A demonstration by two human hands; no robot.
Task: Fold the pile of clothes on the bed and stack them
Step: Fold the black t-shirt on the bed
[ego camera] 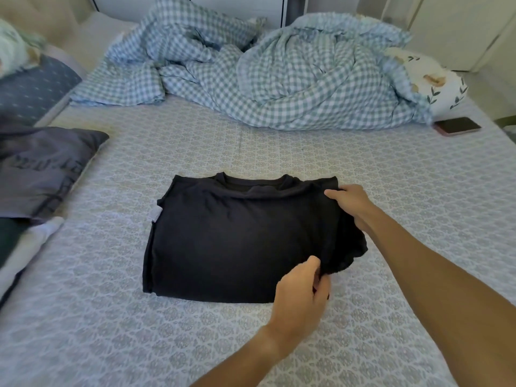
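Lying mid-bed, the black shirt [237, 236] is pinched along its right side by the right hand [353, 201] near the collar and the left hand [300, 296] at the hem. Uneven lifting could undo the fold. Ample bare sheet [279, 146] is left before the checked duvet [279, 79]; a phone [458, 125] lies far right.

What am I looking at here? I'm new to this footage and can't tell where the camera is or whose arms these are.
There is no machine: a person wears a camera on the head, looking down at their own arms. A black T-shirt, partly folded, lies on the patterned bed sheet. The left hand pinches its near right edge; the right hand grips the far right edge. Behind lie a checked duvet and a phone; a dark pillow sits at left.
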